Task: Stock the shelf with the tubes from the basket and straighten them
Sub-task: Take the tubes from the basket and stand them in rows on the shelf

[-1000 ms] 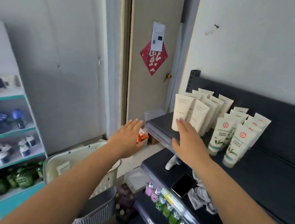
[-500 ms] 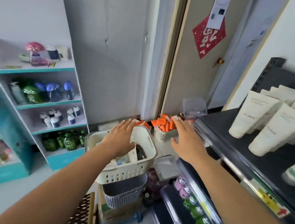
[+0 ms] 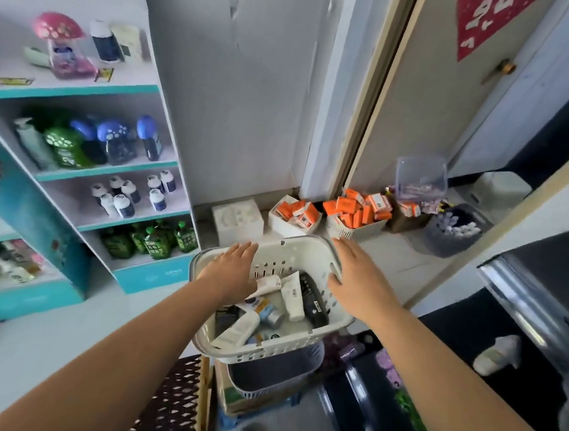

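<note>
Dropping closer — left hand and right hand over basket.

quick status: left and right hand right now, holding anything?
Left hand: open, fingers straight over the white basket, holding nothing.
Right hand: open, fingers straight by the basket's right rim, holding nothing.

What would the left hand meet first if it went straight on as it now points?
Likely the far rim of the white basket; the left hand points at that corner, though its height is unclear.
</note>
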Demonstrator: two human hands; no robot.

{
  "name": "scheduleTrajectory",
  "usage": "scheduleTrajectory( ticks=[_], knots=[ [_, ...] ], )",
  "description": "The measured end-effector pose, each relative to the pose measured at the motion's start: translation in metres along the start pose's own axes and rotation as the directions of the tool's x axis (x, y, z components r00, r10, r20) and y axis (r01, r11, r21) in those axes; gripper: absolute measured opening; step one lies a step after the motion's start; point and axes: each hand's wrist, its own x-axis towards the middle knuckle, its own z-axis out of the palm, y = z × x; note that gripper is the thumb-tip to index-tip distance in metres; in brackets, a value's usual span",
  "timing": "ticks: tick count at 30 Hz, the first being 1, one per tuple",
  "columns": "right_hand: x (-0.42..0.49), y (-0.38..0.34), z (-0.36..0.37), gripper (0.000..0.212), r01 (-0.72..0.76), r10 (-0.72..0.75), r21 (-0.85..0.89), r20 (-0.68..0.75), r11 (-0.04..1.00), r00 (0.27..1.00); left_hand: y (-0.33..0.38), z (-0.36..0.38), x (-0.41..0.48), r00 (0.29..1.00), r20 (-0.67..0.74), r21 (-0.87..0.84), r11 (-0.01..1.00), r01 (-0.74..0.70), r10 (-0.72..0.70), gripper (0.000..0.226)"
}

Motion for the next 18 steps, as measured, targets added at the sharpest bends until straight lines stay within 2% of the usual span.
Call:
scheduleTrajectory(
  ticks=[8, 14, 18],
  knots=[
    [0.037, 0.014, 0.062, 0.065, -0.056, 0.05, 0.022, 0.208, 0.998, 0.977, -0.027, 0.07, 0.017, 0.958, 0.261, -0.1, 0.983, 0.152, -0.122, 0.084],
    [0.061, 0.025, 0.108, 0.059, -0.088, 0.065, 0.043, 0.381, 0.995, 0.922, -0.041, 0.107, 0.023, 0.876, 0.41, -0.193, 0.915, 0.355, -0.253, 0.09],
    [0.069, 0.029, 0.138, 0.053, -0.074, 0.048, 0.036, 0.481, 0.997, 0.876, -0.043, 0.129, 0.026, 0.806, 0.504, -0.183, 0.873, 0.452, -0.311, 0.097]
  ],
)
